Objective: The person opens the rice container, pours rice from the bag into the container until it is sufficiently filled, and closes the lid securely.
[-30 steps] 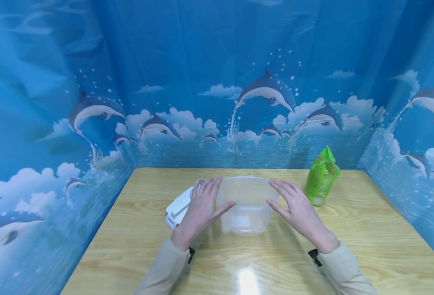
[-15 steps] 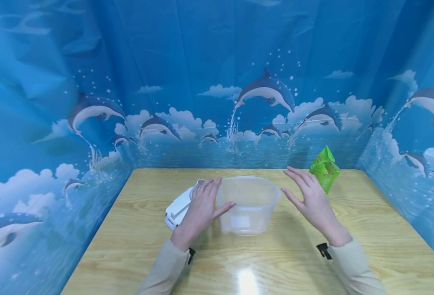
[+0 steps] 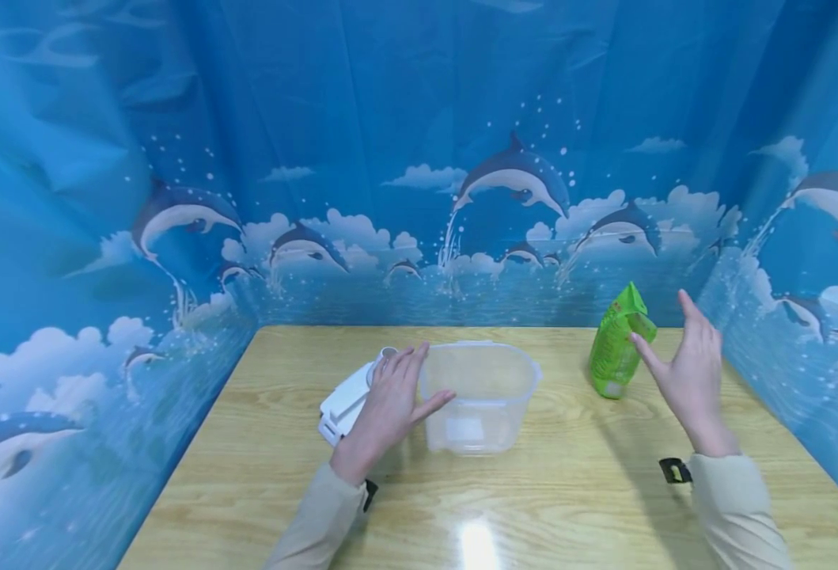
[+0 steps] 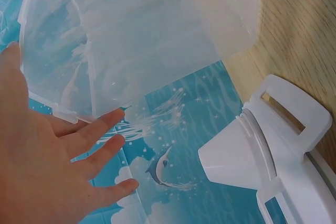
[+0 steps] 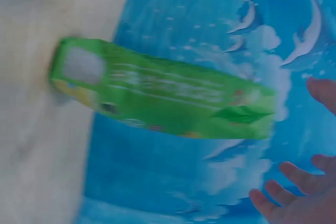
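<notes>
A clear plastic container [image 3: 479, 393] stands open-topped in the middle of the wooden table [image 3: 283, 475]. My left hand [image 3: 390, 400] rests flat against its left side with straight fingers; in the left wrist view the fingers [image 4: 100, 135] lie on the container wall [image 4: 136, 40]. A white lid [image 3: 343, 400] lies just left of that hand, also seen as the white lid [image 4: 273, 156] in the left wrist view. A green bag [image 3: 618, 340] stands upright at the back right. My right hand [image 3: 685, 368] hovers open beside it, fingers spread, holding nothing. The right wrist view shows the green bag [image 5: 163, 95] near my fingertips [image 5: 294, 174].
Blue dolphin-print curtains [image 3: 419, 158] wall in the table on the left, back and right. The table's front half is bare wood with a light glare [image 3: 477, 542].
My right hand left the container's right side and swung right and up to the green bag. The left hand and container stayed put.
</notes>
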`<action>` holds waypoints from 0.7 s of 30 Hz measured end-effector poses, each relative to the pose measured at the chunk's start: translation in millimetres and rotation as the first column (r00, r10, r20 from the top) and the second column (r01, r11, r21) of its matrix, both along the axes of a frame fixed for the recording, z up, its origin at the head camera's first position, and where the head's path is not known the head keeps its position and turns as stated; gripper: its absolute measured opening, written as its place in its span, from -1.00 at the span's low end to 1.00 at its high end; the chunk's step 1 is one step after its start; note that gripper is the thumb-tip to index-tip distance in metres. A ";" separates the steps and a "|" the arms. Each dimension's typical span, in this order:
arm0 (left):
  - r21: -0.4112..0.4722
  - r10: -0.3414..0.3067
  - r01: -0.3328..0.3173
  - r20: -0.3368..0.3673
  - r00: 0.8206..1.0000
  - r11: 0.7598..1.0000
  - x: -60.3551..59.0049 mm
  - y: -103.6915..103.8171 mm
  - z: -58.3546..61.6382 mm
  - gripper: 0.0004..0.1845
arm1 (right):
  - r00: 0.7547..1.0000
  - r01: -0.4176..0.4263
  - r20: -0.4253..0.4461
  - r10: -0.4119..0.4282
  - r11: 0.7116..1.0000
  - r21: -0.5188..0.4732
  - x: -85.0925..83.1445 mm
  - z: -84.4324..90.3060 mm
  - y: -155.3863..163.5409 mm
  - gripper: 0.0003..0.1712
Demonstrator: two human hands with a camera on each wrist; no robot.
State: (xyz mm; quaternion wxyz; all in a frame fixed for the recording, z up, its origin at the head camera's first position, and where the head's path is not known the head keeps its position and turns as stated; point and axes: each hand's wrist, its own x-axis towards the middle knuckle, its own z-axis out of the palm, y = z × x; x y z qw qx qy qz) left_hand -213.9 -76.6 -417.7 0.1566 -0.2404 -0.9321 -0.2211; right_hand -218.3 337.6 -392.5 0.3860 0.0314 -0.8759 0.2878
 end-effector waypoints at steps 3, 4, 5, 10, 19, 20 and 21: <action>0.004 -0.002 0.002 0.008 1.000 1.000 0.7 -0.1 0.1 -0.06 | 0.984 0.003 0.179 0.004 0.999 -0.037 -4.6 -11.1 11.3 0.15; 0.005 -0.003 0.003 0.009 1.000 1.000 0.9 -0.1 0.1 -0.06 | 0.973 -0.005 0.232 0.013 0.999 -0.036 -6.9 -15.4 15.0 0.19; 0.009 -0.005 0.005 0.012 1.000 1.000 1.0 -0.1 0.3 -0.06 | 0.959 -0.014 0.282 0.023 0.999 -0.034 -9.3 -19.9 18.3 0.22; 0.023 -0.017 0.017 0.013 1.000 1.000 0.2 -0.5 -0.1 -0.05 | 0.872 -0.078 0.481 0.095 0.995 -0.054 -24.5 -40.9 32.8 0.36; 0.036 -0.026 0.025 0.029 0.999 0.999 -0.6 -0.8 -1.0 -0.05 | 0.790 -0.186 0.539 0.291 0.953 -0.241 -45.0 -53.7 39.3 0.30; 0.034 -0.025 0.024 0.035 0.999 0.999 -0.6 -0.7 -1.0 -0.05 | 0.784 -0.202 0.535 0.316 0.944 -0.262 -46.3 -54.0 39.0 0.24; 0.036 -0.024 0.023 0.039 0.999 0.999 -0.4 -0.8 -0.9 -0.05 | 0.778 -0.207 0.539 0.324 0.941 -0.266 -47.4 -54.4 38.5 0.18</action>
